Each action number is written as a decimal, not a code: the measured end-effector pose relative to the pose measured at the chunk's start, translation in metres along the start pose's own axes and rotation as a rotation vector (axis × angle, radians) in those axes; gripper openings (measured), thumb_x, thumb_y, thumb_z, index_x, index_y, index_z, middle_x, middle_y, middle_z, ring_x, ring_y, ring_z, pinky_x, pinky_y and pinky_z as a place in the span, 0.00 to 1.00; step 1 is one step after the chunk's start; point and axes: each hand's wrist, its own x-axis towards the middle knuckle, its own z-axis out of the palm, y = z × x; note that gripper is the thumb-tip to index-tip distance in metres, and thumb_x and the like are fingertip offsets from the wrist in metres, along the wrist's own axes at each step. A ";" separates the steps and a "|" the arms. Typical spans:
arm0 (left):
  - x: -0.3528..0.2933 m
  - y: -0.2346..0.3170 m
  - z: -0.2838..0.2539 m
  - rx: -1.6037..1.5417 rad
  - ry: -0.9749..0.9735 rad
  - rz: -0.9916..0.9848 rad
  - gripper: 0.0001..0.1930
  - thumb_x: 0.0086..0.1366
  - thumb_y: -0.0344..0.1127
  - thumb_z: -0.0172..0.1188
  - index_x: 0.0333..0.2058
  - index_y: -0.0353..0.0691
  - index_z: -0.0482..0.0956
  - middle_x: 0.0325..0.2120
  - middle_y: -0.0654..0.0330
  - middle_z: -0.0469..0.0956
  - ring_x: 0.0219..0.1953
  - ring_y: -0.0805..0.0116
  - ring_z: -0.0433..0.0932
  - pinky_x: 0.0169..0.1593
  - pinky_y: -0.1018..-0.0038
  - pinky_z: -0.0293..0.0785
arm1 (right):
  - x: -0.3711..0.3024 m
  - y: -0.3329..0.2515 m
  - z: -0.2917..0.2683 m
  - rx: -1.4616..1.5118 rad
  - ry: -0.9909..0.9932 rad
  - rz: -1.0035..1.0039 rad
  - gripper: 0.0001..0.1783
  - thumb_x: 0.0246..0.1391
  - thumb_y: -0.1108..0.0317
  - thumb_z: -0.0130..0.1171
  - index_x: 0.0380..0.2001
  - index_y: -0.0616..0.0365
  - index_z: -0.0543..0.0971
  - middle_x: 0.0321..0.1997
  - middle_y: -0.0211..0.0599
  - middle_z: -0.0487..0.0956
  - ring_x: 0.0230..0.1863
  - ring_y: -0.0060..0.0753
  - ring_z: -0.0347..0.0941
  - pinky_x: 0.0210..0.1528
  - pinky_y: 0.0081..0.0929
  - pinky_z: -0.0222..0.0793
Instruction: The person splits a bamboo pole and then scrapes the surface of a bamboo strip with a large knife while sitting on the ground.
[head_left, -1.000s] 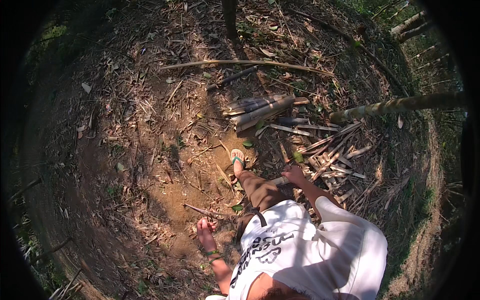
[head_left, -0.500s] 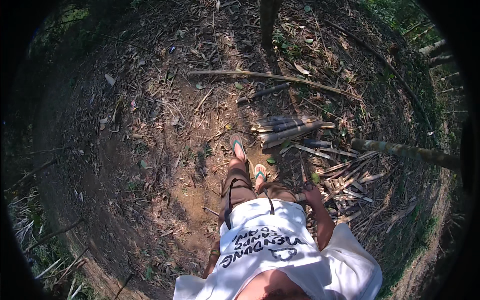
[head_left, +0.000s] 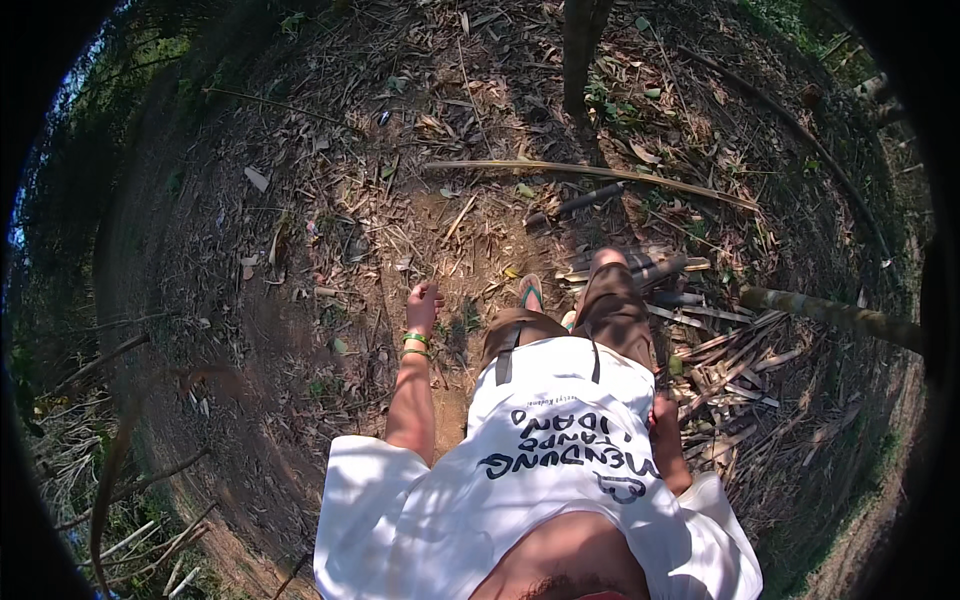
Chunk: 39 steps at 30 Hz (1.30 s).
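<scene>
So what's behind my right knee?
Bamboo pieces on the ground show on both sides of your right knee. Whatever lies directly behind it is covered by your leg, so I can't see that.

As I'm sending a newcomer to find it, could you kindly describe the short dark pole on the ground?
Find the tree trunk at the top of the picture. Below its foot, a long pale strip lies crosswise. Just below that is the short dark pole, plainly shorter and darker than the strip.
</scene>
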 end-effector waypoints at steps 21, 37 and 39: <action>0.045 -0.115 -0.038 1.135 -0.346 -0.094 0.16 0.64 0.38 0.62 0.50 0.43 0.79 0.30 0.57 0.82 0.32 0.65 0.82 0.34 0.67 0.78 | 0.077 -0.042 0.079 0.218 0.046 0.023 0.11 0.55 0.63 0.64 0.35 0.60 0.82 0.28 0.40 0.78 0.27 0.36 0.75 0.29 0.38 0.68; 0.265 0.067 0.473 0.898 -0.603 -0.163 0.18 0.70 0.45 0.60 0.48 0.36 0.78 0.29 0.60 0.81 0.29 0.70 0.82 0.31 0.73 0.74 | 0.260 -0.144 0.079 0.117 0.214 0.214 0.18 0.49 0.58 0.68 0.26 0.64 0.77 0.23 0.42 0.77 0.25 0.38 0.77 0.30 0.39 0.72; 0.269 0.176 0.526 0.890 -0.579 -0.194 0.18 0.70 0.46 0.60 0.47 0.36 0.78 0.29 0.60 0.81 0.29 0.71 0.82 0.32 0.74 0.74 | 0.219 -0.194 0.116 0.112 0.237 0.108 0.16 0.51 0.60 0.67 0.26 0.63 0.76 0.18 0.34 0.73 0.19 0.32 0.74 0.24 0.36 0.70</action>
